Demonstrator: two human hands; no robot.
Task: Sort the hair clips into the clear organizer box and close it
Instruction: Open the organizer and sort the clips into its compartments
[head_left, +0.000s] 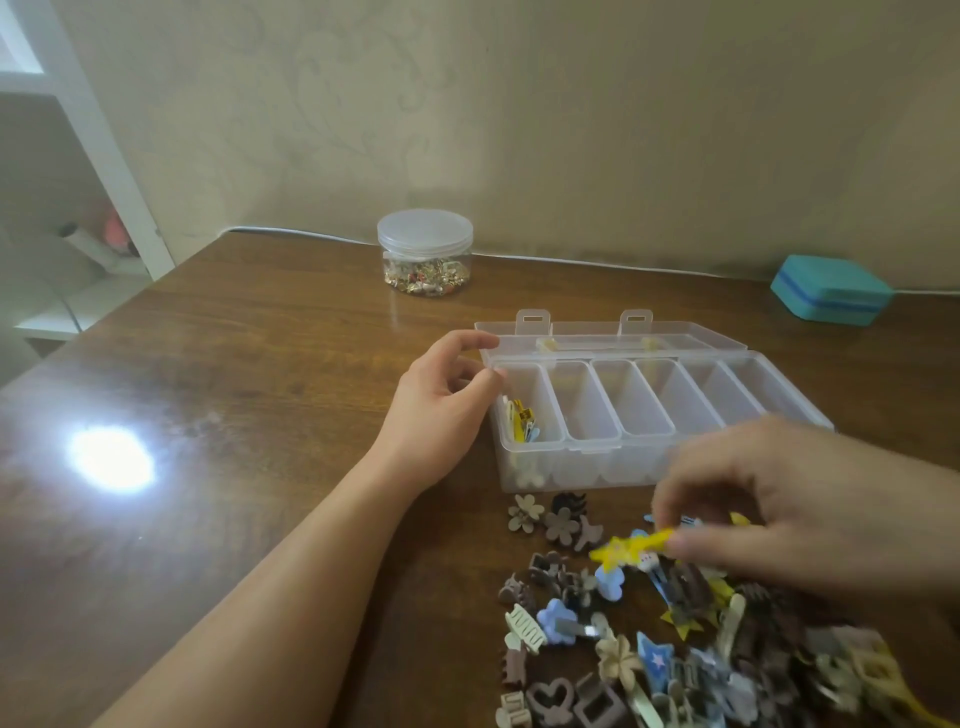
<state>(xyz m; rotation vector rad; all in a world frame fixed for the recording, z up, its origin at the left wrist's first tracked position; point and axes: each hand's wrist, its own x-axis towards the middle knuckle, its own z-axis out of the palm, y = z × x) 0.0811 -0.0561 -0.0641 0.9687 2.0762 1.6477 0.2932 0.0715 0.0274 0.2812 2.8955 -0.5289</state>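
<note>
I saw a glossy brown counter against a beige wall; my right hand fingers pinched a yellow clip, left hand fingers loosely curled beside the organizer box.

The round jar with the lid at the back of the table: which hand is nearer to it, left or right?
Left. The left hand rests at the organizer box's left end, just in front of the jar. The right hand is far to its right, pinching a yellow clip.
</note>
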